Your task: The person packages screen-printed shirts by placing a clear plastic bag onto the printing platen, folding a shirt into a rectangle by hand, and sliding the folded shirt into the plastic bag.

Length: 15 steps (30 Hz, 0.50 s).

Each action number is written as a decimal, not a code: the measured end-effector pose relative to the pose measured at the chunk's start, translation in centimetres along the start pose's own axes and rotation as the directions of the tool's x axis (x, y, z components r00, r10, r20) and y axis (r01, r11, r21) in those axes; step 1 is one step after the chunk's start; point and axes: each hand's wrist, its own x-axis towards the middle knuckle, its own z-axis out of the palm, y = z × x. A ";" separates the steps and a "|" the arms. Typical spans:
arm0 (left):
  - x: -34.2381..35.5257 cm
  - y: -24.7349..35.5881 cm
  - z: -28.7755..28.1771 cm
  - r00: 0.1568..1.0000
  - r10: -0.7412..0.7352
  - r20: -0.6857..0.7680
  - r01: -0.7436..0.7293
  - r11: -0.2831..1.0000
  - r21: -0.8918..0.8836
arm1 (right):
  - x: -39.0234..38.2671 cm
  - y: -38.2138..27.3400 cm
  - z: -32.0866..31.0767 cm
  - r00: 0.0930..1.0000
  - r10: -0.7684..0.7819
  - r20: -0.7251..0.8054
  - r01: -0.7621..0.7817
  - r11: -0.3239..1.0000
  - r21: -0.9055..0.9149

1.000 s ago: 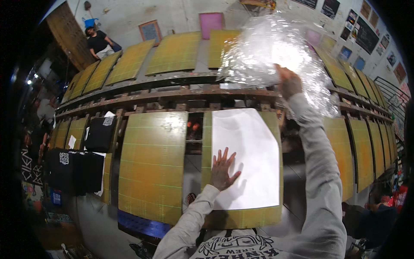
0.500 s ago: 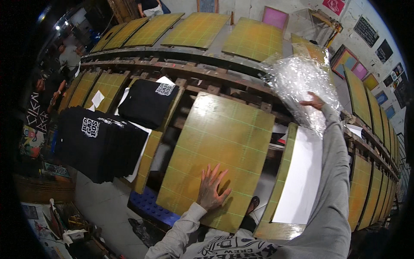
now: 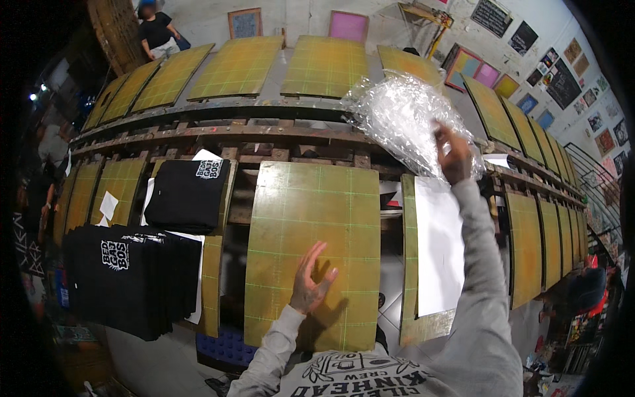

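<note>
My left hand (image 3: 309, 281) is open, fingers raised and slightly bent, over a yellow-green board (image 3: 311, 202) with a grid of lines. My right hand (image 3: 453, 152) reaches forward over crumpled clear plastic (image 3: 400, 116), fingers apart and loosely bent; whether it touches the plastic is unclear. The plastic lies across the far board and rails. Below it, a white sheet (image 3: 433, 245) lies on the board to the right, partly covered by my right arm. To the left are two stacks of folded black shirts with white prints, one nearer (image 3: 152, 284), one farther back (image 3: 178, 198).
Several more boards (image 3: 235, 66) line both sides of wooden rails (image 3: 238, 139) and continue right (image 3: 526, 245). A person (image 3: 159, 36) stands at the back left, others at both edges. Framed screens (image 3: 347, 26) lean on the back wall. A blue mat (image 3: 221, 347) shows under the boards.
My left hand has moved from the white sheet onto the bare board to its left, then lifted slightly. The view has shifted, bringing the shirts more into sight. The plastic sits lower over the boards.
</note>
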 end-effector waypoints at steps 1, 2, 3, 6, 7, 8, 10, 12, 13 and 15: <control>0.6 0.4 0.3 0.998 -0.047 0.049 0.055 0.981 -0.188 | -2.0 -3.7 -0.9 0.996 -0.073 0.045 0.072 0.997 0.034; 1.1 0.7 0.1 0.996 -0.060 0.067 0.080 0.936 -0.343 | -3.7 -8.2 -1.6 0.984 -0.156 0.082 0.153 0.987 0.041; 1.9 0.7 0.2 0.992 -0.075 0.103 0.116 0.860 -0.496 | -5.1 -12.4 -2.8 0.982 -0.163 0.095 0.157 0.986 0.061; 3.7 0.3 0.8 0.972 -0.070 0.224 0.212 0.667 -0.714 | -10.8 -19.7 -4.4 0.981 -0.102 0.163 0.089 0.993 0.082; 5.3 0.8 1.1 0.957 -0.139 0.253 0.286 0.580 -0.763 | -12.1 -20.7 -4.4 0.983 -0.074 0.171 0.059 0.994 0.089; 7.1 1.3 1.7 0.938 -0.203 0.282 0.346 0.482 -0.805 | -13.5 -21.4 -4.1 0.983 -0.051 0.177 0.034 0.995 0.097; 10.3 2.1 3.6 0.840 -0.330 0.431 0.511 0.217 -0.832 | -15.2 -21.7 -4.3 0.990 0.008 0.138 -0.024 0.994 0.111; 14.3 1.3 6.0 0.658 -0.391 0.644 0.662 -0.106 -0.742 | -15.5 -20.8 -4.9 0.997 0.077 0.026 -0.079 0.988 0.136; 16.2 0.6 7.4 0.735 -0.347 0.582 0.619 -0.006 -0.786 | -14.8 -20.8 -6.3 0.991 0.128 0.037 -0.132 0.984 0.122; 19.9 -0.4 10.2 0.855 -0.229 0.465 0.507 0.183 -0.842 | -13.6 -20.2 -9.4 0.988 0.145 0.051 -0.146 0.989 0.027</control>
